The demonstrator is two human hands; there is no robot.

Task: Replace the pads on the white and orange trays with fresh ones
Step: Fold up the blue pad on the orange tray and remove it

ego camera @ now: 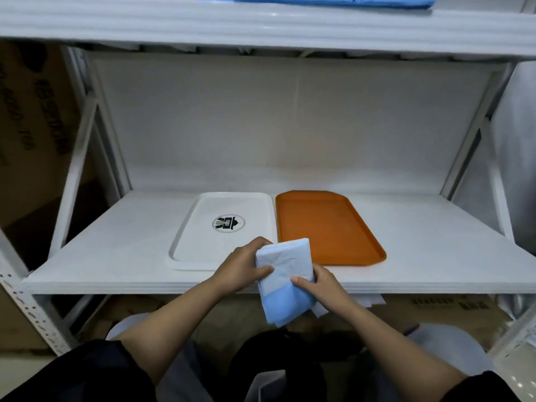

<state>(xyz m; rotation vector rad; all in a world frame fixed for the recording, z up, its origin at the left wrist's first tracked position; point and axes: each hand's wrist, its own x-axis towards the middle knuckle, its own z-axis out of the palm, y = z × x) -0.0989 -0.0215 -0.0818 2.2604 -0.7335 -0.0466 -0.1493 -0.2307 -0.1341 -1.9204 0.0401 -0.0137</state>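
A white tray point(203, 250) with a round dark logo lies on the white shelf, bare of any pad. Right beside it lies an orange tray point(327, 227), also bare. I hold a folded pad point(285, 282), white on one side and blue on the other, over the shelf's front edge, in front of both trays. My left hand point(246, 268) grips the pad's left edge, thumb on top. My right hand point(319, 282) grips its right edge, thumb pressing the pad.
The white shelf board point(116, 256) has a back wall and slanted uprights at both sides. A blue folded sheet point(333, 0) lies on the upper shelf. Cardboard boxes point(37, 126) stand at left and below the shelf.
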